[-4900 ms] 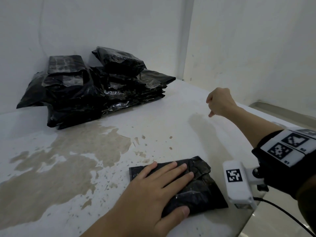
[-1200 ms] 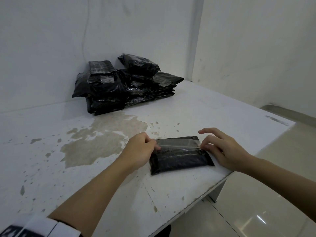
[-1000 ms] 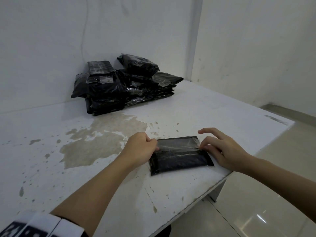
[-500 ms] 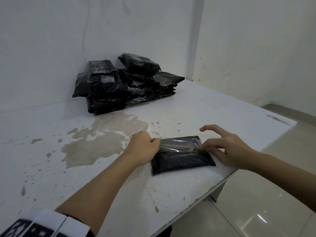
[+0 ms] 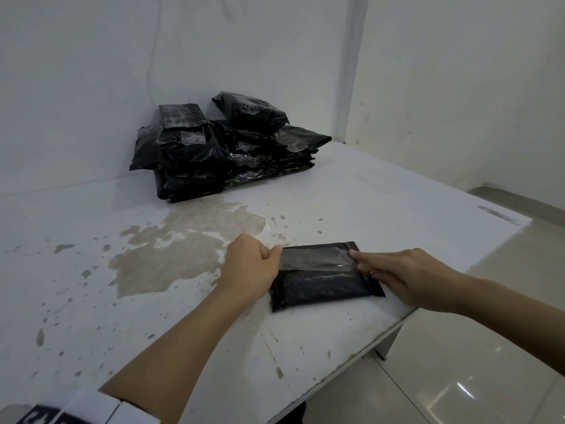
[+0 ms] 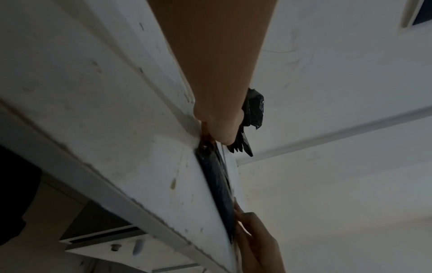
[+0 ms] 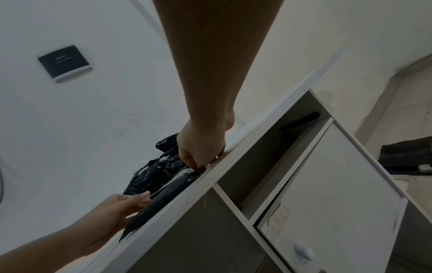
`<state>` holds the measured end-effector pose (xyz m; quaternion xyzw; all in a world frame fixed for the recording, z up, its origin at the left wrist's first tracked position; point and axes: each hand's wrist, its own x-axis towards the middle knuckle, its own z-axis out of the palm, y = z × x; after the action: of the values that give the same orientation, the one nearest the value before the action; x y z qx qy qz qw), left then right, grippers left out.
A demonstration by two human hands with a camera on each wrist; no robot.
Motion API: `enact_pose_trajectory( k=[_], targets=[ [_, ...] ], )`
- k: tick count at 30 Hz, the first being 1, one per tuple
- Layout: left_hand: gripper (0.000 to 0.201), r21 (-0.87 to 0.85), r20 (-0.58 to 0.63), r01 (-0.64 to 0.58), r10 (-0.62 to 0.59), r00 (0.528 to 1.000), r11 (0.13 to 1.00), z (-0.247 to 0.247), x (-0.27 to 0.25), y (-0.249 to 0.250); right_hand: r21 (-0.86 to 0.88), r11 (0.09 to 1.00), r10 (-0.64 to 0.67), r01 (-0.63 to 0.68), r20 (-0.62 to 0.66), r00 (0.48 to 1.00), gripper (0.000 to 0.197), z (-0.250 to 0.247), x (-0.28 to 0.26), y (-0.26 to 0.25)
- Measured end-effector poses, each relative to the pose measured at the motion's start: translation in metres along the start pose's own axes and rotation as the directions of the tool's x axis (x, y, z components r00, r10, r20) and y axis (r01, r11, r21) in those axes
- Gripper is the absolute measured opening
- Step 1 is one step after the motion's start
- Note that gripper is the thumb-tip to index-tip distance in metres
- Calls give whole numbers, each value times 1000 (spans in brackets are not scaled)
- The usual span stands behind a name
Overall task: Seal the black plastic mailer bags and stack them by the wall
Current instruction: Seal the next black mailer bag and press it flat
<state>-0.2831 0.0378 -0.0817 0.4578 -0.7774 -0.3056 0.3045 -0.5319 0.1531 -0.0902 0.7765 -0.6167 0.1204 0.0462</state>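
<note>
One black mailer bag [image 5: 324,280] lies flat near the table's front right edge, its glossy flap folded over the top half. My left hand [image 5: 273,255] is curled at the flap's left end, thumb on top, pinching it. My right hand [image 5: 359,263] pinches the flap's right end, index finger stretched along it. The stack of black mailer bags [image 5: 226,148] sits against the far wall. The left wrist view shows the bag [image 6: 217,184] edge-on between both hands. In the right wrist view my right fingertips [image 7: 198,166] meet the bag's [image 7: 158,205] corner.
The white table [image 5: 397,203] has a worn brown patch [image 5: 183,249] between the bag and the stack. Its front right edge is close to the bag, with tiled floor [image 5: 489,347] beyond. A cabinet door [image 7: 327,203] with a knob is under the table.
The flap, held slightly raised a second ago, now lies down on the bag. My right hand's lifted fingers have come down onto its right end. The left hand stays put.
</note>
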Motion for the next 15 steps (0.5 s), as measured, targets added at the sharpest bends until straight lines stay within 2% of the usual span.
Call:
enact_pose_trajectory(
  k=[1, 3, 5, 7, 10, 13, 15],
  targets=[
    [55, 13, -21, -16, 17, 1000, 1000, 1, -2, -1, -5, 998, 58, -57, 86, 995, 42, -1, -1, -1],
    [56, 36, -46, -33, 35, 998, 999, 2, -6, -1, -14, 988, 150, -153, 295, 944, 47, -8, -3, -6],
    [53, 72, -56, -35, 39, 998, 997, 4, -8, -3, -14, 980, 186, -198, 411, 893, 43, -14, -6, -13],
    [36, 128, -64, -17, 25, 998, 992, 8, -8, -3, -122, 975, 221, -184, 492, 842, 38, -16, -9, -16],
    [22, 287, -76, 39, -18, 997, 957, 12, -13, 4, -325, 933, 313, -152, 531, 787, 48, -24, -7, -25],
    [16, 384, -104, 127, -94, 990, 915, 13, -18, 13, -378, 911, 347, -166, 481, 805, 51, -33, 2, -38],
    [15, 499, -102, 143, -106, 989, 855, 15, -20, 15, -424, 888, 369, -181, 418, 830, 70, -33, 7, -45]
  ],
)
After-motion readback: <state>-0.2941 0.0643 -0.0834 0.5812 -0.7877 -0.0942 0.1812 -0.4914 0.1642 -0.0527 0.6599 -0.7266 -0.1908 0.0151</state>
